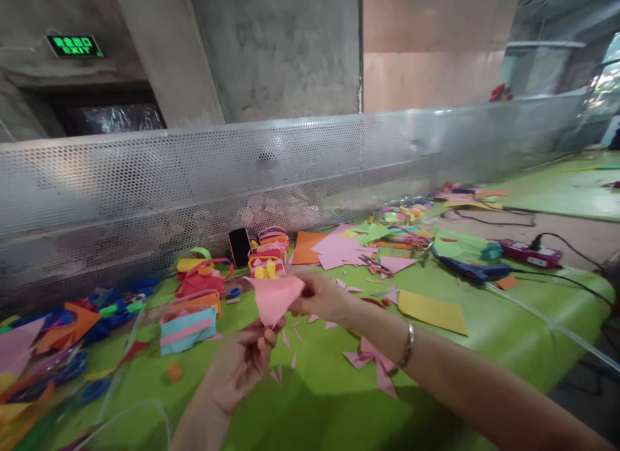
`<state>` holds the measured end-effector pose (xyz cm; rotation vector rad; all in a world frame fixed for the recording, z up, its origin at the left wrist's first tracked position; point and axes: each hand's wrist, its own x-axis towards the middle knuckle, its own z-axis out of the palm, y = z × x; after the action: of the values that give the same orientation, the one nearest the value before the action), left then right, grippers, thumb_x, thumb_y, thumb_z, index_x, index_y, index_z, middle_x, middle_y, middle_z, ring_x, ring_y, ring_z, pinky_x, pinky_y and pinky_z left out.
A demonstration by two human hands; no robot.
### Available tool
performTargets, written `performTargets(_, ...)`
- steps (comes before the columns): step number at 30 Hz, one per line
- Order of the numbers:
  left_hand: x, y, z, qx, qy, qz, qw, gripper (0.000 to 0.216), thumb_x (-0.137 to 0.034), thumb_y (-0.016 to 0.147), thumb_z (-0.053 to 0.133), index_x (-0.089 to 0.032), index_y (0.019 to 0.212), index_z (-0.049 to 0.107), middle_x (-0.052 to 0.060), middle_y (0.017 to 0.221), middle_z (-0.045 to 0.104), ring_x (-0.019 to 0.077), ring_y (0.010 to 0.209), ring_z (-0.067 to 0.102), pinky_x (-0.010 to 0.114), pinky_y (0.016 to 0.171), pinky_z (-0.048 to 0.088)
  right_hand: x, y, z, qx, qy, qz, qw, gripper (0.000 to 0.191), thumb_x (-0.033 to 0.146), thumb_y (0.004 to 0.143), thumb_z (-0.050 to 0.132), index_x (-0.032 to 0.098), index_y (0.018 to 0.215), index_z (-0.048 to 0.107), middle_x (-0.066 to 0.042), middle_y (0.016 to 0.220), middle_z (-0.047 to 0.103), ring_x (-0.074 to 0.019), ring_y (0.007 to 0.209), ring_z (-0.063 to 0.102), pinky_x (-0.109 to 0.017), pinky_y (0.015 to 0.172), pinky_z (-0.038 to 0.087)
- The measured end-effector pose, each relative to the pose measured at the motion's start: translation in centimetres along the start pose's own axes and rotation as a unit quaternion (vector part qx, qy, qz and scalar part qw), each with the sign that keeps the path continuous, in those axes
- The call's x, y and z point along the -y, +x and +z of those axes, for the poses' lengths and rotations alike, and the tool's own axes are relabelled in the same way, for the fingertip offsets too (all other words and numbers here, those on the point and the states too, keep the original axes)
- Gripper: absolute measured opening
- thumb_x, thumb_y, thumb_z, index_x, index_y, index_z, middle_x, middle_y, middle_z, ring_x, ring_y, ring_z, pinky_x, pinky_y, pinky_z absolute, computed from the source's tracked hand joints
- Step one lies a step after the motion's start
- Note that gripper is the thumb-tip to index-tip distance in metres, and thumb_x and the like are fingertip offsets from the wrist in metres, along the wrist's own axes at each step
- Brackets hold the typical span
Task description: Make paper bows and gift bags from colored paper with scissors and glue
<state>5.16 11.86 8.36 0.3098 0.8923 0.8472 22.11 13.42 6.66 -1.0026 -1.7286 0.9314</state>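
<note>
Both of my hands hold one folded piece of pink paper [274, 297] above the green table [504, 347]. My left hand [241, 368] pinches its lower tip from below, fingers closed. My right hand [323, 297] grips its upper right corner, fingers closed; a bracelet sits on that wrist. Small pink paper scraps [285, 357] lie on the table under the paper. A pink paper bow [372, 362] lies just beneath my right forearm.
Small paper baskets [188, 327] and a phone [239, 246] stand behind my hands. Coloured sheets [339, 247] and scissors [375, 265] lie to the right, a yellow sheet [433, 312], a blue glue gun [472, 270] and a power strip [530, 252] further right. A perforated metal screen [242, 179] borders the far edge.
</note>
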Motion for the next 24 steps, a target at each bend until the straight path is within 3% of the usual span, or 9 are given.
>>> performTargets(3,0.0,0.3,-0.3,-0.015,0.045,0.018,0.999,0.026,0.007,0.082,0.032,-0.007,0.094,0.051,0.006,0.065,0.062,0.0044,0.039,0.055,0.007,0.036,0.046,-1.3,0.2,-0.6,-0.048,-0.039,0.050,0.997,0.010,0.016,0.069,0.060,0.013,0.078,0.064,0.001,0.063,0.063,-0.0095,0.054,0.055,-0.021,0.051,0.046)
performTargets(7,-0.3,0.4,-0.5,-0.046,0.069,0.090,0.992,0.024,0.008,0.082,0.035,-0.011,0.079,0.050,0.004,0.062,0.062,0.0045,0.039,0.055,0.008,0.035,0.046,-2.2,0.0,-5.8,-0.148,-0.154,0.113,0.970,0.020,0.023,0.077,0.055,0.012,0.090,0.066,-0.003,0.071,0.067,-0.0143,0.063,0.061,-0.024,0.057,0.047)
performTargets(10,-0.3,0.6,-0.7,-0.063,0.103,0.112,0.986,0.023,0.009,0.080,0.040,-0.011,0.075,0.052,0.003,0.061,0.063,0.0064,0.042,0.058,0.011,0.040,0.050,-2.4,-0.4,-11.4,-0.247,-0.280,0.163,0.913,0.030,0.023,0.084,0.048,0.012,0.107,0.063,-0.011,0.099,0.066,-0.0231,0.091,0.061,-0.030,0.072,0.047)
performTargets(13,-0.1,1.0,-0.9,-0.060,0.160,0.118,0.978,0.022,0.009,0.078,0.046,-0.009,0.070,0.057,0.003,0.054,0.062,0.0072,0.043,0.059,0.012,0.042,0.052,-3.0,-1.2,-15.5,-0.311,-0.390,0.224,0.837,0.038,0.014,0.085,0.048,0.008,0.121,0.053,-0.020,0.124,0.052,-0.0301,0.114,0.049,-0.037,0.086,0.041)
performTargets(16,0.1,1.3,-1.1,-0.058,0.192,0.141,0.969,0.021,0.009,0.075,0.052,-0.009,0.071,0.061,0.000,0.052,0.061,0.0059,0.040,0.057,0.011,0.040,0.050,-4.4,-1.8,-16.5,-0.278,-0.450,0.287,0.799,0.031,0.021,0.087,0.052,0.011,0.115,0.055,-0.015,0.119,0.055,-0.0263,0.106,0.054,-0.040,0.084,0.045)
performTargets(19,0.1,1.5,-1.4,-0.058,0.205,0.179,0.961,0.021,0.009,0.072,0.057,-0.011,0.071,0.064,-0.001,0.056,0.063,0.0044,0.040,0.056,0.010,0.038,0.049,-6.1,-2.0,-15.7,-0.198,-0.472,0.326,0.795,0.031,0.032,0.088,0.054,0.016,0.114,0.055,-0.008,0.115,0.057,-0.0199,0.096,0.058,-0.040,0.080,0.050)
performTargets(24,-0.1,1.9,-1.8,-0.062,0.216,0.195,0.955,0.019,0.006,0.074,0.056,-0.010,0.070,0.065,0.002,0.058,0.064,0.0040,0.041,0.054,0.009,0.039,0.048,-7.7,-2.0,-15.1,-0.121,-0.486,0.354,0.790,0.032,0.032,0.087,0.055,0.016,0.116,0.054,-0.009,0.116,0.056,-0.0202,0.097,0.058,-0.039,0.081,0.050)
